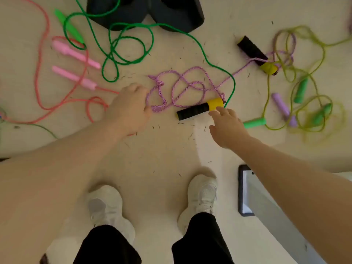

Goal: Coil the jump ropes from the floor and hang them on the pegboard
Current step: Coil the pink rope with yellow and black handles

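A: Step in hand?

B: Picking up the first rope, by the look of it. Purple braided rope (182, 88) heaped loose on the floor (171, 145), centre, just beyond the white shoes (203, 193). Left hand (131, 109) curled at the heap's left edge, fingers closed on or against a strand; cannot tell which.

A: And the right hand (226, 126)?

B: Fingers loosely spread, tips touching or just short of the black-and-yellow handle (200, 109). Nothing gripped there.

A: Next move?

B: Probably closing on that handle, then lifting clear of the green rope (131, 44) crossing just right of the handle. Second handle (255, 54) far right, tangled among the olive rope (308, 92). Pink rope (62, 77) left, untouched. Pegboard out of sight.
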